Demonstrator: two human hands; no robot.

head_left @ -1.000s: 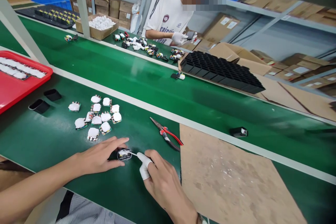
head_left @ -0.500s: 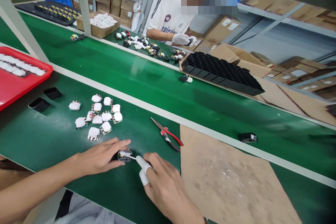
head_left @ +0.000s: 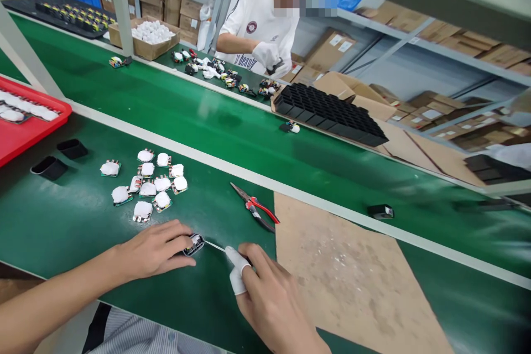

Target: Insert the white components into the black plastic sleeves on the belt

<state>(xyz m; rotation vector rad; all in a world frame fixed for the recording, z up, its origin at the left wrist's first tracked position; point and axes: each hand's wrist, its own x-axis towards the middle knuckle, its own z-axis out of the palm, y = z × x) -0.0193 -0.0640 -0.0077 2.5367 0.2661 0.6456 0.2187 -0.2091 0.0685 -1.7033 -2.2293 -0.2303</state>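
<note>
Housing (head_left: 198, 246): I judged it light, rigid, best held by its sides.
Left hand (head_left: 162, 249): grasped the housing.
Right hand (head_left: 269, 290): pinched a thin rod (head_left: 214, 246).

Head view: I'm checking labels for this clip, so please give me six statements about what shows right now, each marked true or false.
1. The left hand holds a dark case with parts inside. True.
2. The right hand grips the pliers. False: it holds a thin pale tool; the pliers lie apart from both hands.
3. White covers sit on digits of the right hand. True.
4. The tray at the left edge is blue. False: the tray is red.
5. Two black cases lie left of the white-topped boards. True.
6. The co-worker opposite is bare-handed. False: the co-worker wears white gloves.
</note>
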